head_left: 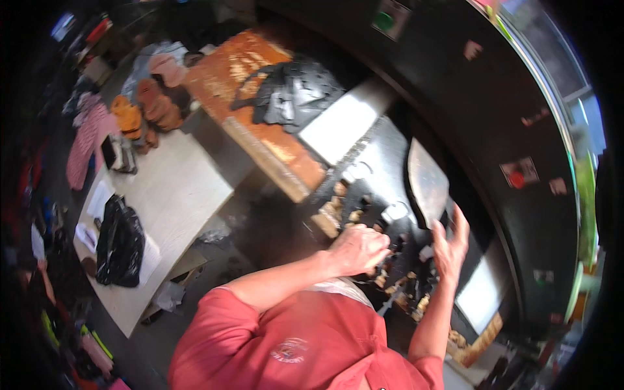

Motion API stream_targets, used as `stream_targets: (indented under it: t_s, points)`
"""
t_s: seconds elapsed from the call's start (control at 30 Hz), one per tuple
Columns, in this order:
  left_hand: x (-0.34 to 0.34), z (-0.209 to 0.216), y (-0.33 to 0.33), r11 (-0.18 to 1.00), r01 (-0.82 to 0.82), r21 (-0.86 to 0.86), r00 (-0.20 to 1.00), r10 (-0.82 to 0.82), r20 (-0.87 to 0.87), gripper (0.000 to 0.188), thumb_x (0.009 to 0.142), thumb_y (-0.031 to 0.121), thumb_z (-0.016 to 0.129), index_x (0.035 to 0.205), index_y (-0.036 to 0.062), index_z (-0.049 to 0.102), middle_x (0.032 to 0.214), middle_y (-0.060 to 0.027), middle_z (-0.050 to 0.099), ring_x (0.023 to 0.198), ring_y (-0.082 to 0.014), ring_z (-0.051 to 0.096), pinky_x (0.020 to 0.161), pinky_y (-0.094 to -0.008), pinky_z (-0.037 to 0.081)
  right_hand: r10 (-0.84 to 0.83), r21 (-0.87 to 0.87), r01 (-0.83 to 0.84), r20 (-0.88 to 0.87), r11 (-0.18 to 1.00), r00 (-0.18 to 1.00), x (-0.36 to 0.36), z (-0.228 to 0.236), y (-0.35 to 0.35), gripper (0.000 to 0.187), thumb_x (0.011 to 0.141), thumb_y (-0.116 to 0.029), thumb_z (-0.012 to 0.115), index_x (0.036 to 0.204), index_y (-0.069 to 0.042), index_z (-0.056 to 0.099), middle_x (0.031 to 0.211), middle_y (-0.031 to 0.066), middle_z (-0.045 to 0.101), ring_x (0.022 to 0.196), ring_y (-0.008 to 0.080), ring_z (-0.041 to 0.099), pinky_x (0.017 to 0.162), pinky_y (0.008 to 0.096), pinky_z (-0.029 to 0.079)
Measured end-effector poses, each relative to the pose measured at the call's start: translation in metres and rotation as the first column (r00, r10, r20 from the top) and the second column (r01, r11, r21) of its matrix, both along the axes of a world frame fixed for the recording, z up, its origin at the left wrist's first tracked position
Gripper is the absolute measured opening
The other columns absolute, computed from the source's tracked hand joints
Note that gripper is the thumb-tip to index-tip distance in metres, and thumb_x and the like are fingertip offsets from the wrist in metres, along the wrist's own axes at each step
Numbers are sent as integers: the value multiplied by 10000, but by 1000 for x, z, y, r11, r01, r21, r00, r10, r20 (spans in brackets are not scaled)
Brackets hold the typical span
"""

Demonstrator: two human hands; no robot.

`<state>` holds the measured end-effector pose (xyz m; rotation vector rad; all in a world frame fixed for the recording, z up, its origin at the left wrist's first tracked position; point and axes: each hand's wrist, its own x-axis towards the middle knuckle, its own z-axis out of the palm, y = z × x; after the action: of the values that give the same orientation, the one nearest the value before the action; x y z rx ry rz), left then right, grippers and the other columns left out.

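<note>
A flat grey piece with a dark edge, shaped like a shoe sole [428, 182], stands tilted above the dark worktop [374, 156]. At its lower end my right hand [450, 250] grips it between thumb and fingers. My left hand [361, 250] is closed in a fist over the near edge of the worktop; whatever it holds is hidden. Small tan and dark scraps [333, 209] lie around the left hand. Two small whitish pieces, one of them a pale block [394, 212], rest on the worktop between the hands and the far side.
Beyond the worktop lies a white panel [341, 127], beside a worn orange-brown table [260, 140] bearing a black plastic bag [296, 94]. To the left, a pale table [172, 188] carries another black bag [120, 244] and gloves [130, 117]. A dark wall [481, 104] curves along the right.
</note>
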<state>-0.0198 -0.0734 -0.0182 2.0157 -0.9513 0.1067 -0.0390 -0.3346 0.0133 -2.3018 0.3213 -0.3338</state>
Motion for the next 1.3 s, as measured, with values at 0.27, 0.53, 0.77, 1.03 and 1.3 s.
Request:
stream_targets:
  t_s: [0.27, 0.53, 0.77, 1.03, 1.3]
  points:
    - [84, 28, 6, 983, -168, -74, 978, 157, -135, 156, 989, 108, 664, 1087, -8, 702, 1044, -229, 732, 971, -403, 725, 817, -464, 582, 95, -325, -134, -133, 936, 987, 93, 8, 49, 1013, 743, -403, 891, 1563, 9, 464, 1609, 402, 329, 1448, 534, 388, 1209, 539, 388]
    - [148, 7, -23, 921, -334, 199, 928, 285, 239, 498, 990, 211, 719, 1400, -49, 608, 1543, -242, 551, 1497, -421, 454, 1246, -515, 350, 142, -69, -153, -139, 986, 980, 114, 31, 28, 1019, 643, -354, 888, 1557, -79, 532, 1599, 363, 386, 1452, 473, 409, 1221, 506, 386]
    - [148, 23, -26, 895, -321, 310, 945, 278, 174, 521, 1023, 280, 681, 1411, -60, 610, 1557, -228, 546, 1486, -387, 475, 1261, -500, 334, 257, 280, -233, -53, 931, 965, 116, 33, -17, 1012, 610, -301, 902, 1521, -5, 577, 1506, 171, 583, 1423, 301, 533, 1220, 390, 362]
    - [122, 29, -74, 957, -279, -74, 952, 286, 113, 517, 908, 164, 812, 1354, 4, 605, 1375, -234, 621, 1319, -444, 580, 1156, -536, 437, 261, 447, -245, 27, 860, 965, 110, 22, -28, 1001, 659, -297, 910, 1537, 16, 547, 1479, 177, 597, 1389, 273, 548, 1206, 373, 361]
    - [125, 16, -84, 905, -418, -77, 905, 422, 44, 218, 834, 84, 846, 901, 23, 647, 1014, -163, 685, 1021, -349, 639, 950, -464, 470, 274, 549, -300, 131, 780, 953, 108, 20, -35, 993, 608, -304, 911, 1497, 3, 592, 1481, 164, 609, 1389, 284, 564, 1198, 388, 387]
